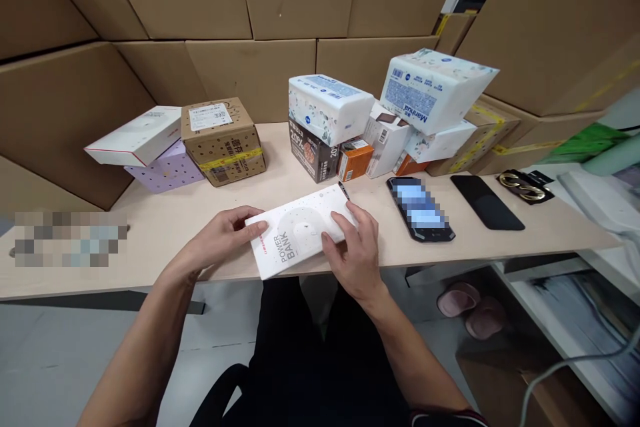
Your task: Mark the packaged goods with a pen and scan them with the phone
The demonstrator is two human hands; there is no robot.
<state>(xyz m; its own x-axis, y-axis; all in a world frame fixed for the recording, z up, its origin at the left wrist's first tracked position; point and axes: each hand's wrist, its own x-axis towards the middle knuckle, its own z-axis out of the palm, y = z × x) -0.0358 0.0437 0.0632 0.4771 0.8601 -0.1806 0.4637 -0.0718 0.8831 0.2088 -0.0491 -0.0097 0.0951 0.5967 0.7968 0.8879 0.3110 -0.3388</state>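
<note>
A flat white box [300,233] printed "POWER BANK" is held at the table's front edge, slightly tilted. My left hand [227,237] grips its left end, thumb on top and fingers at the far side. At the right end, my right hand [355,247] is closed around the box, with thumb and fingertips on its top face. A small dark pointed object [343,191] shows just beyond the box's right corner; I cannot make out what it is, or whether my right hand touches it.
Left on the table [165,240] are a brown carton [225,140], a white box [143,133] and a lilac box [167,167]. Tissue packs [327,107] lie on small boxes at the back. Rightward are a rugged phone [420,208], a black phone [487,202] and gold rings [525,185]. Cardboard walls surround everything.
</note>
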